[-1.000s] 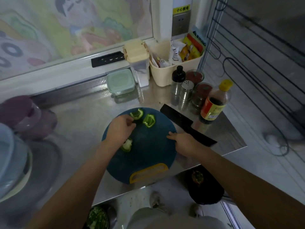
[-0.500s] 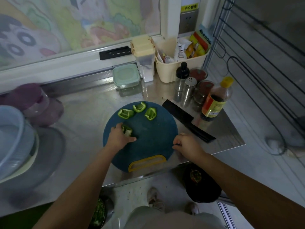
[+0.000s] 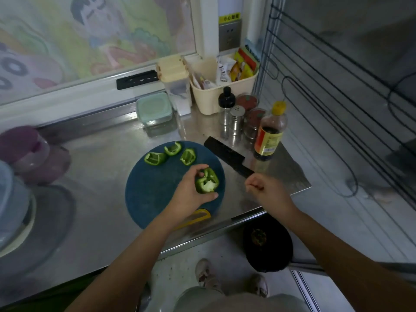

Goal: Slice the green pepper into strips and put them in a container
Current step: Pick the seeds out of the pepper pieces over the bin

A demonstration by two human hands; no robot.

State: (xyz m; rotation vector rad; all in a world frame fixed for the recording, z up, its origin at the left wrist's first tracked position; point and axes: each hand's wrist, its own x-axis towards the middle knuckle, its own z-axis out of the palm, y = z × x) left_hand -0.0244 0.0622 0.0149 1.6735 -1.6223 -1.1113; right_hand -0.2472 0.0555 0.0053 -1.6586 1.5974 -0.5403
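A round blue cutting board point(image 3: 153, 192) with a yellow handle lies on the steel counter. Three green pepper pieces point(image 3: 155, 158) point(image 3: 172, 148) point(image 3: 188, 156) sit along its far edge. My left hand point(image 3: 191, 192) holds a fourth pepper piece with a pale core point(image 3: 207, 182) above the board's right side. My right hand point(image 3: 267, 191) hovers to the right of it, fingers curled and holding nothing. A black cleaver point(image 3: 227, 155) lies just beyond the board, its handle end near my right hand.
A green-lidded container point(image 3: 154, 108) stands at the back, with shakers point(image 3: 236, 121), a sauce bottle point(image 3: 270, 134) and a cream caddy point(image 3: 210, 95) to the right. Purple containers point(image 3: 33, 152) and a bowl point(image 3: 13, 212) are on the left. A black bin point(image 3: 267, 244) sits below the counter edge.
My left hand lifted the pepper piece with the core off the board and carried it right. My right hand left the board edge and rose beside the cleaver handle.
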